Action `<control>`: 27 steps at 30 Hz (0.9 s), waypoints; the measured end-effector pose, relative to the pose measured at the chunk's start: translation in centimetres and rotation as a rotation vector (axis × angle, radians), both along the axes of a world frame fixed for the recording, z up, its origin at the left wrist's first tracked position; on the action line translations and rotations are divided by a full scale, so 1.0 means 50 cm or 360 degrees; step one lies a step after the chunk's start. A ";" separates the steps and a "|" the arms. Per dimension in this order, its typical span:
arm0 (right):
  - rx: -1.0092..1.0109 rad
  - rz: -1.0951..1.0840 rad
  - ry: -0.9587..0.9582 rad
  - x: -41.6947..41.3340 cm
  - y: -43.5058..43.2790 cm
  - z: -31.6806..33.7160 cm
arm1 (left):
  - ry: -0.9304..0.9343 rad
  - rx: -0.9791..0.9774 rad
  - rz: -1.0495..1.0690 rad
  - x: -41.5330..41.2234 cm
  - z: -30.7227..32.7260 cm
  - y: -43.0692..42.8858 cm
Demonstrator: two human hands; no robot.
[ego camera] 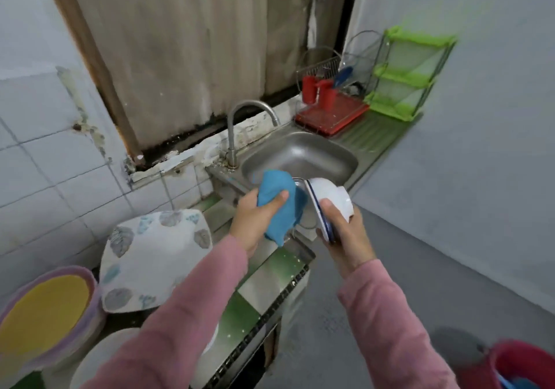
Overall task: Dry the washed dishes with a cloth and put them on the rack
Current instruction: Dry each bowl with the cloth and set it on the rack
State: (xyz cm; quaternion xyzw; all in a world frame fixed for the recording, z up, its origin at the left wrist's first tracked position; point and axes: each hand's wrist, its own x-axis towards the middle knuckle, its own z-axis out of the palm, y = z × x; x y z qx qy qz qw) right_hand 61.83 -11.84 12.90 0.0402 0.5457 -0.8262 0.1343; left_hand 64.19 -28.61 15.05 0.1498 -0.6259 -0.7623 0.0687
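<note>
Fingers (pixel 276 201) curl: left hand (pixel 252 223) round a blue cloth (pixel 276 184), right hand (pixel 345 238) round a white bowl (pixel 330 193) (perhaps two), above the sink (pixel 300 154) at its near edge.

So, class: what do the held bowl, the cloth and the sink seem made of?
Bowl: probably glazed ceramic, glossy white with a blue rim; melamine is possible. Cloth: soft blue fabric, perhaps microfibre, folding limply. Sink: stainless steel, dull grey metallic sheen.
</note>
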 end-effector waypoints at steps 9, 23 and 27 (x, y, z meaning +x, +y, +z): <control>0.0388 -0.0600 0.0179 -0.054 0.313 0.009 | 0.0063 -0.0173 -0.0427 -0.167 -0.014 0.309; 0.0658 -0.0707 0.0306 -0.376 0.790 0.004 | 0.0055 -0.0082 -0.0469 -0.539 -0.029 0.788; 0.0749 -0.0674 0.0317 -0.480 0.851 -0.017 | 0.0001 -0.0106 -0.0347 -0.622 -0.063 0.828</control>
